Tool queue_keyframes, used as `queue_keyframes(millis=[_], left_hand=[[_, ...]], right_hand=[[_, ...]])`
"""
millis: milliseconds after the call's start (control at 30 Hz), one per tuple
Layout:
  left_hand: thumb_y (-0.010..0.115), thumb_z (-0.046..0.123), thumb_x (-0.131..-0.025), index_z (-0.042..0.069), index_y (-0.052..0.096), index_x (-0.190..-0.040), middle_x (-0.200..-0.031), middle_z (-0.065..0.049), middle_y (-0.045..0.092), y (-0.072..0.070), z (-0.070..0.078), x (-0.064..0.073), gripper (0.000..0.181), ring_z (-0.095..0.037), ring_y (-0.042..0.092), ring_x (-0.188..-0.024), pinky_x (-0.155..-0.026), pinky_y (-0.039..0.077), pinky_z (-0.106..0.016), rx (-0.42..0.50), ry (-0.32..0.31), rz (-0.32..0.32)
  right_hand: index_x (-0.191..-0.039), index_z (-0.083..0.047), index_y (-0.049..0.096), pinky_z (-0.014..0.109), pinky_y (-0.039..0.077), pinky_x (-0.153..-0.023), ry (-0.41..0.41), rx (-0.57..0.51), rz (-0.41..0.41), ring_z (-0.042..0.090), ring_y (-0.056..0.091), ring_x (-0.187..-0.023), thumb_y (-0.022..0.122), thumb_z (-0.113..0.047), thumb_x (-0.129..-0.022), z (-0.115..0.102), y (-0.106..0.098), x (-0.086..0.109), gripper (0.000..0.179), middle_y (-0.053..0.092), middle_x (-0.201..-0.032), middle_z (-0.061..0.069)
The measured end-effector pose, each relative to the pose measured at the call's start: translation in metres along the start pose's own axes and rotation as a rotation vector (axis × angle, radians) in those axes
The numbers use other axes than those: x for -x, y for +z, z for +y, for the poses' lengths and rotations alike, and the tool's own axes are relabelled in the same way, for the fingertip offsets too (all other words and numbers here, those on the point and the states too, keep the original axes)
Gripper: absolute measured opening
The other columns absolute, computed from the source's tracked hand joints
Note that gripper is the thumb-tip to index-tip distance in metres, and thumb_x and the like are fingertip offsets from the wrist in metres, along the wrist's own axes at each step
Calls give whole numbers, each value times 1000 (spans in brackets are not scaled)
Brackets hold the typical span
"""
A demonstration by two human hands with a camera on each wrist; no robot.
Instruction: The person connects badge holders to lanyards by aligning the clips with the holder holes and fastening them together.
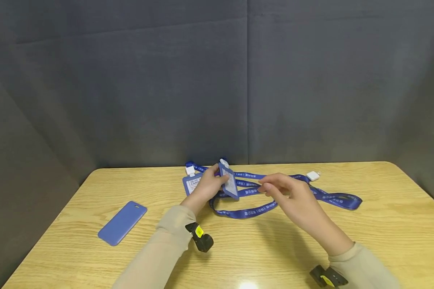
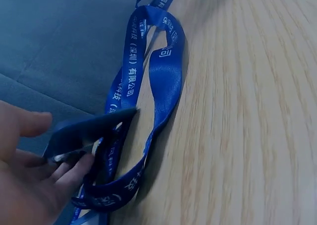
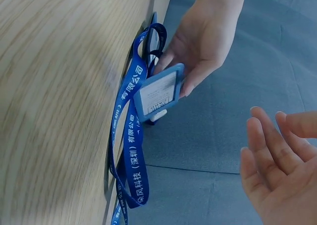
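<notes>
Presently, a wooden table fills the near field, backed by a grey fabric wall. A blue lanyard with white lettering lies in loops across the table's far middle, running out to the right. A blue phone case lies flat at the near left, well apart from both hands. A second badge holder, blue with a white card showing, lies flat at the far middle, just left of the left hand and partly hidden by it. A white clip lies at the far right, beside the lanyard.

The left hand grips a blue badge holder by its edge, thumb on one face and fingers behind, holding it tilted on edge above the lanyard loops; the right wrist view shows a printed card inside it. A white clip sits at the holder's top.

The right hand hovers just right of the holder, over the lanyard, fingers relaxed and slightly spread, holding nothing. Whether its fingertips touch the lanyard cannot be told.
</notes>
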State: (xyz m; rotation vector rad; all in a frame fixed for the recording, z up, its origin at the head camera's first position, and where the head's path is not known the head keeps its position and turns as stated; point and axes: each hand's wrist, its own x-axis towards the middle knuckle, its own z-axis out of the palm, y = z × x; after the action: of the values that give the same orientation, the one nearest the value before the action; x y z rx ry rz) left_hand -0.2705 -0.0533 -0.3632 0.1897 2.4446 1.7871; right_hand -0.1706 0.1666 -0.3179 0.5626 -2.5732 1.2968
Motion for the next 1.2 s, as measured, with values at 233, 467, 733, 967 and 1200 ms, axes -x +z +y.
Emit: queue_keyframes(millis=[233, 467, 733, 967, 1200], left_hand=[[54, 5, -99, -3, 48, -142, -145, -22, 47, -13, 2, 11, 44, -36, 45, -133, -108, 37, -47, -215, 86, 48], [53, 6, -100, 10, 63, -131, -135, -13, 56, -26, 7, 20, 32, -29, 53, -121, -100, 42, -45, -287, 140, 94], [53, 7, -101, 12, 67, -119, -123, -7, 63, -42, 5, 29, 24, -23, 56, -112, -97, 43, -44, -359, 187, 114], [55, 13, -102, 17, 69, -115, -121, 0, 66, -58, 8, 48, 20, -21, 59, -115, -97, 45, -45, -451, 243, 101], [55, 14, -102, 15, 69, -116, -122, -4, 66, -82, 10, 70, 20, -25, 60, -114, -93, 47, -47, -649, 297, 74]], right_hand=[[-115, -13, 70, 34, 54, -71, -8, -1, -2, 13, 69, -88, 56, -21, -103, 2, 3, -1, 20, 73, -102, -2], [-113, -14, 71, 39, 54, -74, -9, 20, 5, 15, 69, -88, 58, -20, -102, 3, 5, -3, 18, 73, -99, -4], [-111, -14, 72, 39, 54, -76, 3, 19, -9, 14, 68, -90, 58, -19, -102, 2, 8, -2, 17, 73, -101, -3], [-111, -13, 72, 42, 53, -80, 0, 14, -33, 15, 67, -92, 58, -17, -102, 1, 11, -3, 17, 73, -102, -3], [-110, -12, 72, 38, 53, -77, -20, 25, -40, 14, 66, -90, 58, -18, -102, 1, 11, -3, 17, 73, -102, -3]])
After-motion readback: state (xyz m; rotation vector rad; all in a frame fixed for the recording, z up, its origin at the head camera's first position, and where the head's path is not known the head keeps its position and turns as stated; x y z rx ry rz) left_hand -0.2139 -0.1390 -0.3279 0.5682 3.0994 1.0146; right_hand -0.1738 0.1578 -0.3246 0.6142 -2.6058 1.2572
